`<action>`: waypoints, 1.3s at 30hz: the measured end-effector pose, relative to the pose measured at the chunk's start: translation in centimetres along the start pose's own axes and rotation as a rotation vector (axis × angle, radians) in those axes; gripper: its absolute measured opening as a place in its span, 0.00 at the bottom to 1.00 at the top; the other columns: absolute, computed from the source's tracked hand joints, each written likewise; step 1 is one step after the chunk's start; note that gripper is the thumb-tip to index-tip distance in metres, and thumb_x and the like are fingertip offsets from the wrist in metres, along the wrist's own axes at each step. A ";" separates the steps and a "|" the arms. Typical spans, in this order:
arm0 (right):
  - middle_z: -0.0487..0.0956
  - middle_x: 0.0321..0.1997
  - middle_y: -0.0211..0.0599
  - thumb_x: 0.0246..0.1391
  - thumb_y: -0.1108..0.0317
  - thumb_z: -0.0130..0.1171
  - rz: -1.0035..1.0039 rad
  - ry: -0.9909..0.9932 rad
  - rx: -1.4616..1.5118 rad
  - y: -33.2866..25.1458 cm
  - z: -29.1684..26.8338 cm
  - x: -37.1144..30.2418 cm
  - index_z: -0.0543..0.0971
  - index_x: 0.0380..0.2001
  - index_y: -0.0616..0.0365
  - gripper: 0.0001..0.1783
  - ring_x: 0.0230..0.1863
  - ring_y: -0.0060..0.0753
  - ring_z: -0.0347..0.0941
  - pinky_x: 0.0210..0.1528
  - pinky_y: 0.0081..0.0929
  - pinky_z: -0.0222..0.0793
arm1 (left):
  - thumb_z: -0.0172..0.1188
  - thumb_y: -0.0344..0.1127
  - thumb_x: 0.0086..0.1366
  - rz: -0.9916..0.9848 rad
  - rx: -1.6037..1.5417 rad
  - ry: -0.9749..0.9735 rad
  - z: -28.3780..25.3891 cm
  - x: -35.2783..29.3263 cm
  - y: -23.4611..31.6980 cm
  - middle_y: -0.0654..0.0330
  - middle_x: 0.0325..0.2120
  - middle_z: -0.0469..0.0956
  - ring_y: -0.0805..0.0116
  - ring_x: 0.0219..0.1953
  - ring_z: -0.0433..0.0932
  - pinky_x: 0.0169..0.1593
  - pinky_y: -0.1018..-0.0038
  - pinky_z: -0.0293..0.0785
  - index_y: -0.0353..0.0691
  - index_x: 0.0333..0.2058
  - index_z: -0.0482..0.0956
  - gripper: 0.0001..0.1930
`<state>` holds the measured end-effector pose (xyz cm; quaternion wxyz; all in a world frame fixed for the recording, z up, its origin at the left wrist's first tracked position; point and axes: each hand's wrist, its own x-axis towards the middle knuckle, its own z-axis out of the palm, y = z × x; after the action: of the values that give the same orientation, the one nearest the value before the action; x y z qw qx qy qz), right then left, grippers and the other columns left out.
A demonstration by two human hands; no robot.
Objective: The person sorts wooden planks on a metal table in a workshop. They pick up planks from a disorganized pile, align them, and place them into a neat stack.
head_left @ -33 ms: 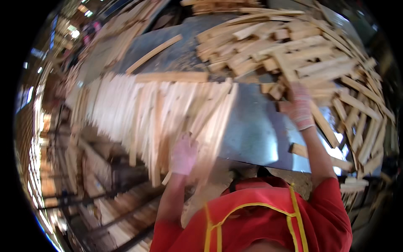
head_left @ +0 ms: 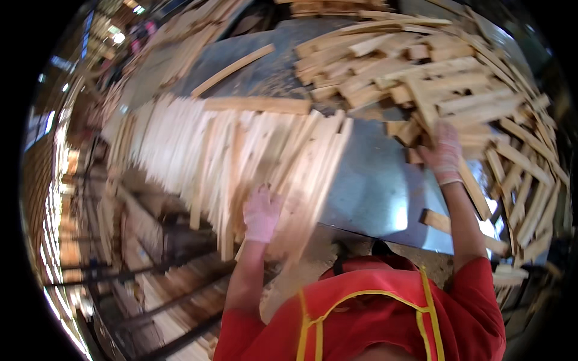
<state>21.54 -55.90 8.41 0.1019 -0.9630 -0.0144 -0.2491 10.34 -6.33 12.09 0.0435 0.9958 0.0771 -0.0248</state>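
plank (head_left: 424, 107) under right hand's fingers (head_left: 446, 133)

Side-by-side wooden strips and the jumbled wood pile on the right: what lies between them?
A shiny grey metal tabletop lies between strips and pile, head view.

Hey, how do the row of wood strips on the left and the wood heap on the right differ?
The row of strips lies mostly side by side in one direction, while the wood heap points many ways. The row forms a fairly flat layer; the heap is piled up. The left hand is at the row, the right hand at the heap. Both are pale wood.
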 end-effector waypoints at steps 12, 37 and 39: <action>0.79 0.66 0.39 0.58 0.82 0.62 0.549 -0.250 1.106 -5.0 2.1 -3.1 0.67 0.75 0.59 0.41 0.61 0.32 0.77 0.62 0.31 0.75 | 0.69 0.57 0.59 -0.520 -0.106 -0.121 0.9 1.6 -12.1 0.40 0.65 0.75 0.40 0.65 0.76 0.67 0.54 0.72 0.43 0.77 0.59 0.51; 0.84 0.48 0.43 0.51 0.53 0.69 0.126 -0.951 -0.161 7.8 -10.4 -17.6 0.74 0.64 0.49 0.36 0.51 0.53 0.82 0.55 0.48 0.77 | 0.74 0.49 0.59 0.601 -0.204 -0.159 5.6 -12.2 13.6 0.40 0.72 0.65 0.42 0.73 0.65 0.75 0.51 0.61 0.35 0.75 0.62 0.49; 0.84 0.44 0.47 0.53 0.48 0.68 0.164 -0.771 0.060 4.7 -10.1 -13.0 0.75 0.61 0.48 0.34 0.47 0.56 0.82 0.50 0.52 0.77 | 0.73 0.47 0.60 0.579 -0.339 -0.332 6.3 -11.4 19.0 0.40 0.71 0.66 0.41 0.72 0.66 0.75 0.53 0.61 0.35 0.75 0.61 0.49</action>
<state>5.72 -62.25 9.88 0.1368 -0.9804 0.0180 0.1405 1.81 -27.38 8.01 0.2251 0.9374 -0.2129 -0.1593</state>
